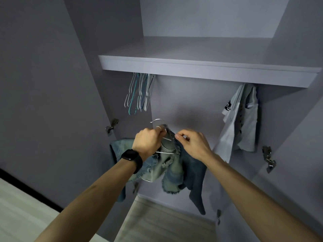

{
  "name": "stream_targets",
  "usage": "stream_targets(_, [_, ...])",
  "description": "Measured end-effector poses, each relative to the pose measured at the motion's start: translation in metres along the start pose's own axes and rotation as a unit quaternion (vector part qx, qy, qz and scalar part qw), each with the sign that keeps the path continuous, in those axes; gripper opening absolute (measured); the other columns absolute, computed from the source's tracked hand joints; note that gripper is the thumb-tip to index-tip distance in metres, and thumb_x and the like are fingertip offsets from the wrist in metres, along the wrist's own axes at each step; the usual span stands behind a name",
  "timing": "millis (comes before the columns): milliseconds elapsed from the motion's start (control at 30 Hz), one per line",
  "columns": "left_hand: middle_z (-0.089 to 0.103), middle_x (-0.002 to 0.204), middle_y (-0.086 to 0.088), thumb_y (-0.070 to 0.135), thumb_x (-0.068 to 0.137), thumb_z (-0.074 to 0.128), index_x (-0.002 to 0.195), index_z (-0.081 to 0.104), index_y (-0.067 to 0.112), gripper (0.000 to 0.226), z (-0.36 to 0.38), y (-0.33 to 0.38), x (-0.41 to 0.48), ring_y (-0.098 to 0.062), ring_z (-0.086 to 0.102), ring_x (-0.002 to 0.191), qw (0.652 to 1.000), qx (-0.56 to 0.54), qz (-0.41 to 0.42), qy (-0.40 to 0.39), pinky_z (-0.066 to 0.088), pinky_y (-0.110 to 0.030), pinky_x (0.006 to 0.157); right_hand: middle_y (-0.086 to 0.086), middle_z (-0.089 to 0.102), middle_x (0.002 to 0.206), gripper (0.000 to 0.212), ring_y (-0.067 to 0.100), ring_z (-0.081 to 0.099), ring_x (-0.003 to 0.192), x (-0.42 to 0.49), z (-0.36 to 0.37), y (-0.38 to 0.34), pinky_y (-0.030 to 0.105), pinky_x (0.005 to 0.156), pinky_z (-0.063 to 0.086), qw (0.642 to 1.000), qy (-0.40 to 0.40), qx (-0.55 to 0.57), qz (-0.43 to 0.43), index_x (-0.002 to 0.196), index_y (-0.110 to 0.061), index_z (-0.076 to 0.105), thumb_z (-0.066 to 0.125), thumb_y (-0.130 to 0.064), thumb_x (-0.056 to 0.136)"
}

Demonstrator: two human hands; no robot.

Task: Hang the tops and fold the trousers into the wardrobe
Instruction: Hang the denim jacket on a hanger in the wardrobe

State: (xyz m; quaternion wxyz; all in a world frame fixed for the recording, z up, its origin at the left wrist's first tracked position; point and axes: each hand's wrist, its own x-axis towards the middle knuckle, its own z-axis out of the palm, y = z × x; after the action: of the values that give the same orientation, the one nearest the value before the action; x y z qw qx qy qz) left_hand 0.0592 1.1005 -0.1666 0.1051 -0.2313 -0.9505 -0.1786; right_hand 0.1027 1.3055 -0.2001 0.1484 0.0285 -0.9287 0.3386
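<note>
A frayed blue denim top (172, 169) hangs from a thin wire hanger (157, 121) in front of the open wardrobe. My left hand (148, 142), with a black watch on the wrist, grips the hanger and the garment's neck just below the hook. My right hand (193, 143) pinches the denim collar at the hanger's right side. The hanger's hook points up, free of the rail. Part of the denim trails down to the left and right below my wrists.
Several bare wire hangers (139, 92) hang under the shelf (201, 67) at the left. Two light tops (240, 119) hang at the right. Open wardrobe doors stand on both sides, with metal hinges (268, 158). A wooden wardrobe floor (162, 222) lies below.
</note>
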Motion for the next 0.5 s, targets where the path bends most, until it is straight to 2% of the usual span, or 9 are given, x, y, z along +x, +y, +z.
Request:
stream_targets(100, [0.073, 0.093, -0.01, 0.039, 0.101, 0.051, 0.11, 0.066, 0.027, 0.021, -0.001, -0.006, 0.005, -0.039, 0.065, 0.088, 0.998, -0.04, -0.041, 0.018, 0.054, -0.041, 0.072, -0.021, 0.072, 0.109, 0.031, 0.011, 0.063, 0.101, 0.006, -0.008, 0.003, 0.032, 0.08, 0.05, 0.991, -0.092, -0.079, 0.063, 0.108, -0.039, 0.074, 0.055, -0.06, 0.095])
stream_targets(200, [0.074, 0.093, -0.007, 0.036, 0.1, 0.055, 0.105, 0.068, 0.028, 0.016, -0.001, -0.012, 0.002, -0.036, 0.066, 0.089, 0.995, -0.073, -0.059, 0.023, 0.053, -0.039, 0.073, -0.023, 0.069, 0.117, 0.035, 0.008, 0.062, 0.111, 0.0, -0.011, 0.01, 0.036, 0.093, 0.052, 0.99, -0.121, -0.054, 0.054, 0.122, -0.042, 0.068, 0.059, -0.059, 0.092])
stream_targets(333, [0.075, 0.095, -0.001, 0.038, 0.098, 0.058, 0.106, 0.069, 0.031, 0.015, 0.007, -0.002, 0.001, -0.03, 0.067, 0.092, 0.993, -0.109, -0.037, 0.018, 0.055, -0.039, 0.077, -0.008, 0.069, 0.09, 0.022, 0.024, 0.064, 0.087, -0.003, 0.003, 0.0, 0.036, 0.071, 0.049, 0.988, -0.093, -0.121, -0.035, 0.103, -0.026, 0.067, 0.057, -0.045, 0.1])
stream_targets(433, [0.068, 0.108, 0.006, 0.059, 0.094, 0.055, 0.122, 0.063, 0.036, 0.037, 0.004, -0.021, -0.009, -0.02, 0.059, 0.103, 0.998, -0.045, 0.019, 0.028, 0.053, -0.036, 0.08, -0.001, 0.07, 0.091, 0.024, 0.027, 0.063, 0.082, -0.005, -0.001, 0.005, 0.037, 0.07, 0.046, 0.987, -0.033, -0.14, -0.073, 0.102, -0.018, 0.065, 0.052, -0.039, 0.103])
stream_targets(500, [0.067, 0.11, 0.004, 0.06, 0.093, 0.055, 0.124, 0.066, 0.032, 0.043, 0.003, -0.05, -0.02, -0.022, 0.058, 0.105, 0.999, 0.02, 0.041, 0.011, 0.048, -0.037, 0.085, -0.001, 0.071, 0.09, 0.024, 0.026, 0.063, 0.08, -0.007, -0.011, 0.014, 0.033, 0.067, 0.041, 0.987, -0.002, -0.137, -0.078, 0.102, -0.017, 0.066, 0.053, -0.037, 0.103])
